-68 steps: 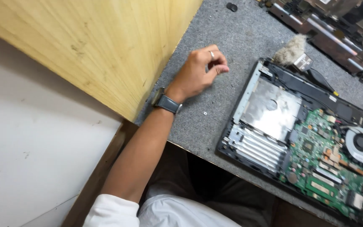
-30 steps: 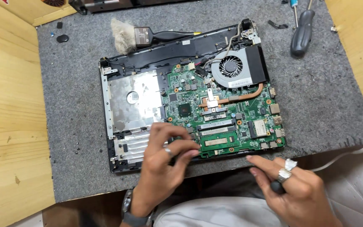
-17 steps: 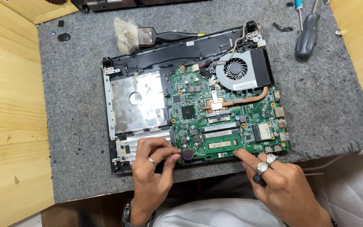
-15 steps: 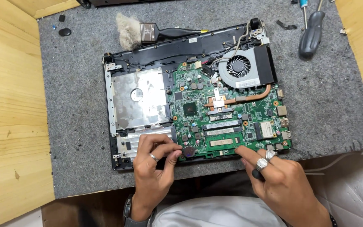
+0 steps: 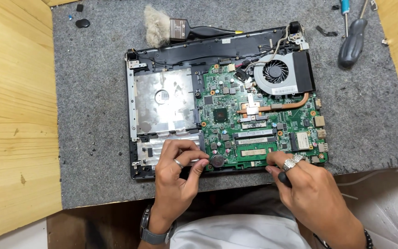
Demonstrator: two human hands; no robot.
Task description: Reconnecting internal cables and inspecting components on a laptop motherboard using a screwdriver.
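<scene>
Here the opened laptop [image 5: 222, 101] lies mid-surface on the grey mat [image 5: 93, 92], cover already off, green board [image 5: 254, 124] still seated. Left hand [image 5: 178, 177] fingers pinch the board's near edge beside the coin cell [image 5: 217, 161]; right hand [image 5: 312, 191] grips a dark tool there, fingertips pressed together.
</scene>
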